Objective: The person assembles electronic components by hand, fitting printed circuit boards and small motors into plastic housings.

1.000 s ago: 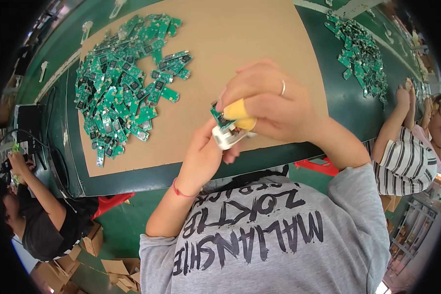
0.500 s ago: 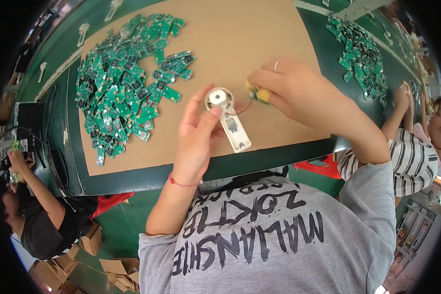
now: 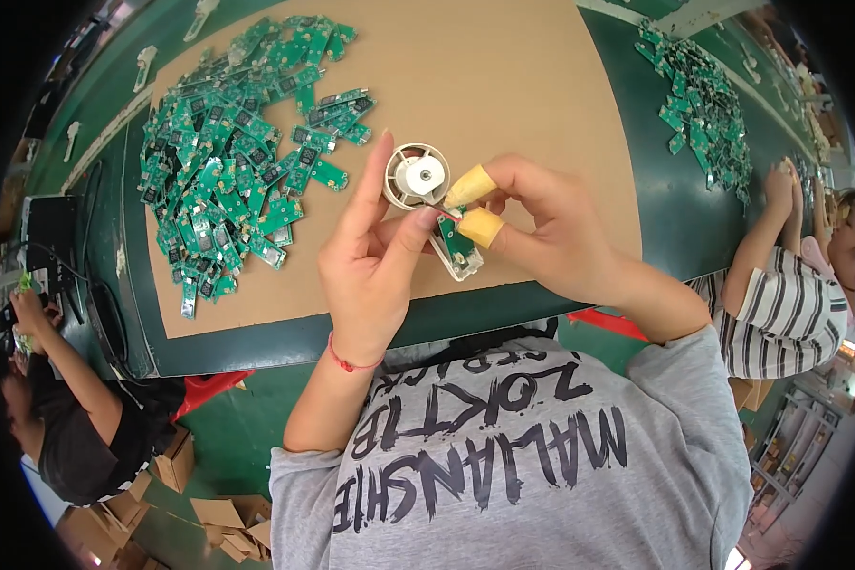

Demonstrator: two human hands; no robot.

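Observation:
My left hand [image 3: 366, 261] grips a white plastic fan housing [image 3: 396, 193] with a round ringed head and a short handle; its thumb presses near where head and handle meet. A white round hub [image 3: 426, 175] sits in the middle of the ring. In the open handle lies a green circuit board [image 3: 458, 249], partly covered by fingers. My right hand [image 3: 560, 233], with yellow covers on thumb and forefinger, pinches the board's upper end by a thin red wire [image 3: 444, 213]. Exactly how the board seats in the handle is hidden.
A heap of green circuit boards [image 3: 223, 161] spreads over the left of the brown cardboard sheet [image 3: 513, 76]. Another heap of boards [image 3: 701, 109] lies on the dark green table at right. Co-workers sit on both sides, one in a striped top [image 3: 793, 299]. Cardboard boxes [image 3: 233, 522] stand lower left.
My right hand has moved left to the housing, bringing the circuit board onto the handle. The housing has shifted slightly up and left in my left hand.

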